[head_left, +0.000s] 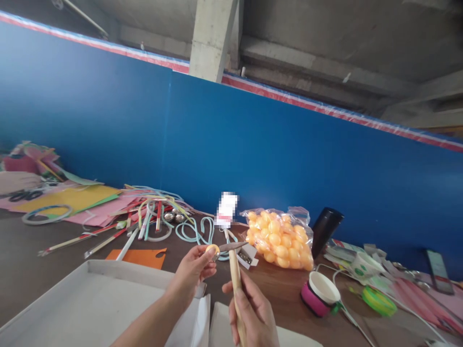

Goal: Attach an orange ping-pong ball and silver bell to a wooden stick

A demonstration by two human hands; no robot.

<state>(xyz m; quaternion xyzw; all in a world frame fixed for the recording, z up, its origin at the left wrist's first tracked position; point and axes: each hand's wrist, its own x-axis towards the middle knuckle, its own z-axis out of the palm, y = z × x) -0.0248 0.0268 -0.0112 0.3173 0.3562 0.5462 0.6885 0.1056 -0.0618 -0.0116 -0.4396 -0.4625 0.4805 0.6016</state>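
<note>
My left hand (193,271) is closed in a pinch around a small orange ball (212,250), with something shiny at its lower side that I cannot make out. In my right hand (253,308) is a hammer (236,279), gripped by its pale wooden handle with the dark, tapered head up. One end of that head lies close to the orange ball; whether they touch I cannot tell. Just behind the hammer sits a small open box (247,256) with little metal pieces inside. Beyond it lies a clear bag of orange balls (280,240).
A grey-white tray (108,270) stands at the front left. Behind it are coloured tubes (197,231), shiny metal balls (174,216) and paper sheets (72,198). To the right stand a pink-and-white cup (320,294), a black cylinder (326,229) and a phone (438,271). A blue partition (253,144) closes the back.
</note>
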